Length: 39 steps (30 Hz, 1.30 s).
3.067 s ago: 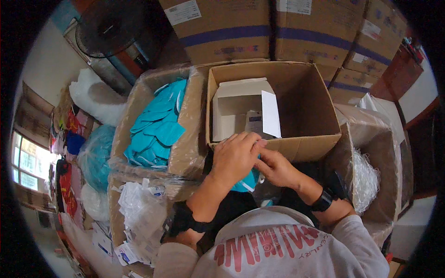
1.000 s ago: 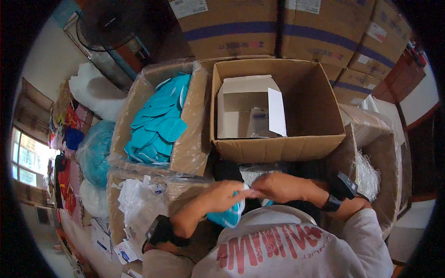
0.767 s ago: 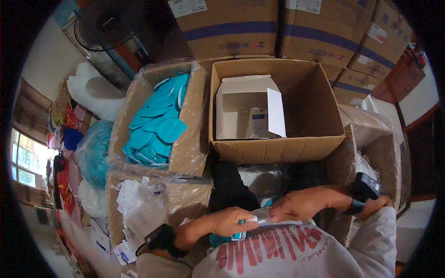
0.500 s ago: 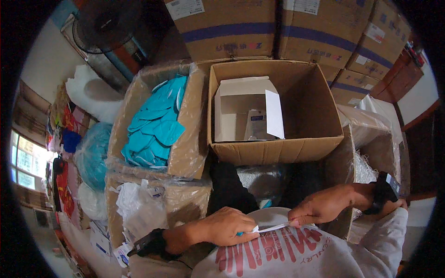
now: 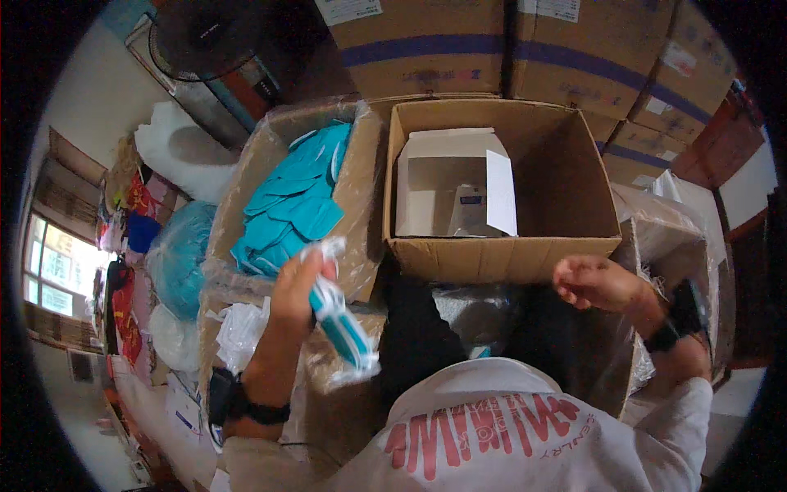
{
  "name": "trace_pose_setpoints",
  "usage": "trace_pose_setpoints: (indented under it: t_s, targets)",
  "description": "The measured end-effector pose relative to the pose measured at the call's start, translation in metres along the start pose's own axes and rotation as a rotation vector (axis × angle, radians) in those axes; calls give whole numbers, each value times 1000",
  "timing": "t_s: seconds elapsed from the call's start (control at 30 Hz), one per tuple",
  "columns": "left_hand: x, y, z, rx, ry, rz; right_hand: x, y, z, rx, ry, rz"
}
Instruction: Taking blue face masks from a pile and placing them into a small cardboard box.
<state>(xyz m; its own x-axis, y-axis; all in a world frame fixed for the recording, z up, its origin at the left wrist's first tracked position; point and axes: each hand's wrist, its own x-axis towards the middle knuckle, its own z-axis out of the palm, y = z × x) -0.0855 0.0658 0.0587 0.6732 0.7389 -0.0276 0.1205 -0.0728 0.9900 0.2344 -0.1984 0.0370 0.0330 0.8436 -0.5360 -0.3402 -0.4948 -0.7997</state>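
My left hand (image 5: 297, 289) is closed on a teal face mask (image 5: 343, 330) with white straps bunched at its ends. The mask hangs below the fingers, slightly blurred, in front of the near-left carton. My right hand (image 5: 602, 283) is raised at the front right of the middle carton, palm turned inward. Its fingers are loosely bent and I see nothing in them. Beyond my left hand, a plastic-lined carton (image 5: 361, 213) holds a pile of teal masks (image 5: 291, 201).
The middle cardboard carton (image 5: 500, 256) contains an opened white box (image 5: 447, 143) with a clear packet inside. Another lined carton (image 5: 668, 234) stands at right. Sealed cartons (image 5: 426, 61) are stacked behind. At far left are a filled teal plastic bag (image 5: 176, 266) and a fan (image 5: 205, 37).
Both hands, formerly low at my lap with a white strap stretched between them, have moved apart and upward. The right has let go of the strap; the left has carried the mask forward and left.
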Motion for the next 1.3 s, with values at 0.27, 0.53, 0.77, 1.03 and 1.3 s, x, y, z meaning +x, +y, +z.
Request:
trace_pose_setpoints:
  t_s: [0.27, 0.53, 0.77, 1.03, 1.3]
  targets:
    - [42, 69, 52, -625, -149, -4, 121, -3, 59, 182, -72, -351]
    - [64, 79, 56, -713, -25, 16, 137, 43, 110, 684, -804, 9]
    - [73, 71, 48, -840, 118, -48, 110, 39, 123, 651, -799, -30]
    - [71, 57, 33, -881, 47, -58, 125, 39, 125, 284, -569, -217]
    - [64, 62, 30, -824, -51, -71, 124, 21, 126, 17, -295, -654]
